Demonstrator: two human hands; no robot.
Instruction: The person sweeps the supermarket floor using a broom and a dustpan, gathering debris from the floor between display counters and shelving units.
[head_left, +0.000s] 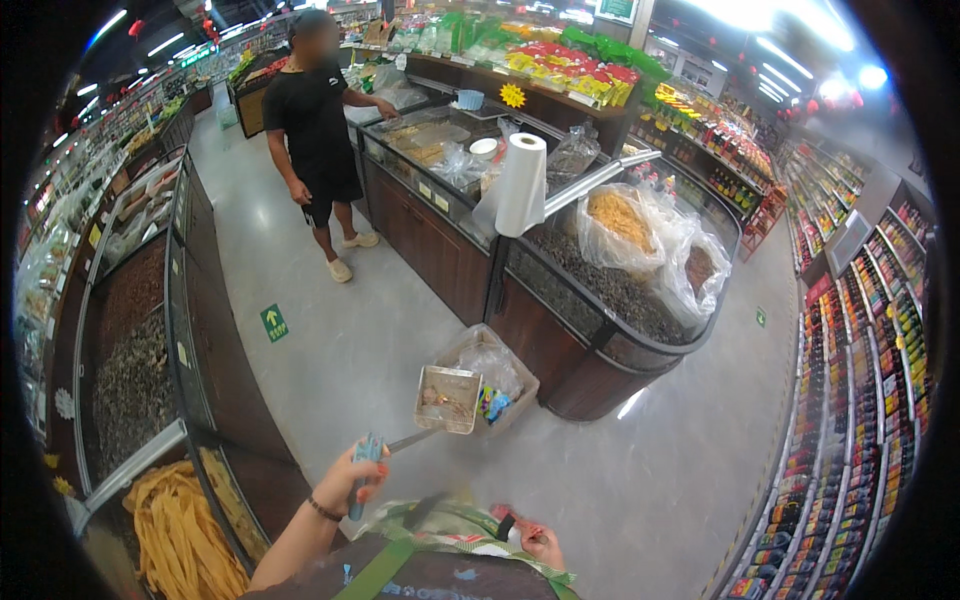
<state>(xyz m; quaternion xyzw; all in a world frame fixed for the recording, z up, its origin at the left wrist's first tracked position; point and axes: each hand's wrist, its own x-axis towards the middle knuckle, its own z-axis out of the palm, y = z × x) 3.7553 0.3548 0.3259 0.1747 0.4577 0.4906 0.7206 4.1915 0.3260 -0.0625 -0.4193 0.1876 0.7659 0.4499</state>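
My left hand (358, 480) is closed around the blue handle (366, 469) of a square metal scoop (448, 399). Slots show along the scoop's near side, and small brownish scraps lie in it. Seen from above, the scoop overlaps the left part of an open box (525, 394) on the floor. Inside that box are crumpled clear plastic (491, 364) and a blue-and-green wrapper (493, 403). At my waist, by the green apron (390, 566), my right hand (546, 550) grips a thin handle-like object (517, 521), reddish with a black part; its exact kind is unclear.
A person (311, 127) in black stands at the far counter, one hand over its goods. A plastic-bag roll (523, 180) stands at the corner of a glass-edged bin (585, 300). Dried-goods bins (135, 375) line the left; bottle shelves (847, 420) line the right. Grey floor (652, 487) lies between.
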